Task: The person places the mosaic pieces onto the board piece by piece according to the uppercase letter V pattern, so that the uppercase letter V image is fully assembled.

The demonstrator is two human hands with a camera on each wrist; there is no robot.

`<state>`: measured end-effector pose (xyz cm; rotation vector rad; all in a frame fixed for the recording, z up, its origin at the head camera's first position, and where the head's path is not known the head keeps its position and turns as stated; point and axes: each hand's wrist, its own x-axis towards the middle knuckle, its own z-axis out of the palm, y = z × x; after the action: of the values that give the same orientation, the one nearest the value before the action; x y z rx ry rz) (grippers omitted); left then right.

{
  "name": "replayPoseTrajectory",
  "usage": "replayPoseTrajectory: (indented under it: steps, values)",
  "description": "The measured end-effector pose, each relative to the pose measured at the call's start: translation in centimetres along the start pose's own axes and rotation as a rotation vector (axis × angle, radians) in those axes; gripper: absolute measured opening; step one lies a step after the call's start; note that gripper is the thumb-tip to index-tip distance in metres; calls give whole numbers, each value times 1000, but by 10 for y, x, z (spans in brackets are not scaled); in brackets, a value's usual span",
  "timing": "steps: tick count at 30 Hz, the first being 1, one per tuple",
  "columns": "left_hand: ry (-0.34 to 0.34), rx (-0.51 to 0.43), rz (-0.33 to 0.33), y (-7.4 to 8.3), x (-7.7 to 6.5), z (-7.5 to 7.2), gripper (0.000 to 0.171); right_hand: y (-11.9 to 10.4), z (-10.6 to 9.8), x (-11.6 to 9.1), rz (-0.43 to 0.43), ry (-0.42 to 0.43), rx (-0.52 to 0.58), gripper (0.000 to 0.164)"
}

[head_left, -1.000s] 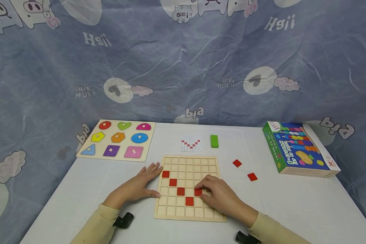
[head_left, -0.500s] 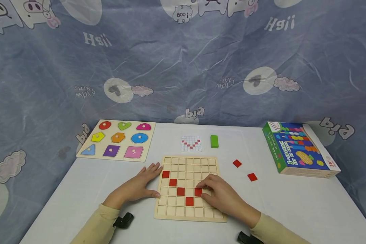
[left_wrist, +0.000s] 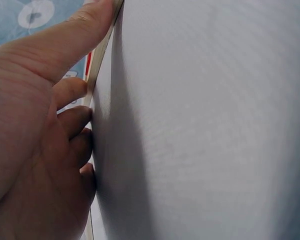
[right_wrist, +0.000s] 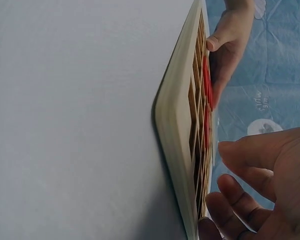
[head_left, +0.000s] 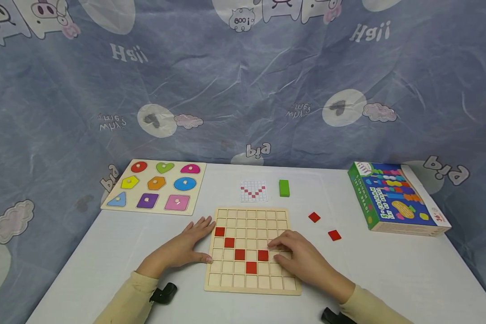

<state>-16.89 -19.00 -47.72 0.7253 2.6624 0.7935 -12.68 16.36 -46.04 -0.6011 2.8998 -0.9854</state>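
A wooden grid board (head_left: 229,282) lies flat with several red square tiles (head_left: 240,254) in its cells, running in a slanting line down and then up again. My left hand (head_left: 183,248) rests along the board's left edge, thumb and fingers spread and touching it. Over the board's right part is my right hand (head_left: 303,258), thumb and index finger parted, holding nothing. Just left of its fingertips sits one red tile (head_left: 263,255) in a cell. Two more tiles, a near red tile (head_left: 334,235) and a farther red tile (head_left: 314,217), lie on the table.
Behind the board are a pattern card (head_left: 254,191) with a red V and a green block (head_left: 284,188). A shape puzzle board (head_left: 134,198) lies at the back left. At the back right stands a colourful box (head_left: 405,198). A printed blue sheet (head_left: 235,81) hangs behind the white table (head_left: 380,274).
My right hand has let go of the red tile, which stays in its cell, and has drawn back a little to the right. The left hand has not moved.
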Motion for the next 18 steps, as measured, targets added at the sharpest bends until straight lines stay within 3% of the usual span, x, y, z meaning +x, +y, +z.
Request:
replayPoseTrajectory:
  steps: [9, 18]
  values:
    - [-3, -6, 6, 0, 0, 0, 103, 10, -8, -1, 45, 28, -17, 27]
    - [-4, -3, 6, -1, 0, 0, 104, 29, -20, -1, 8, 114, -95, 28]
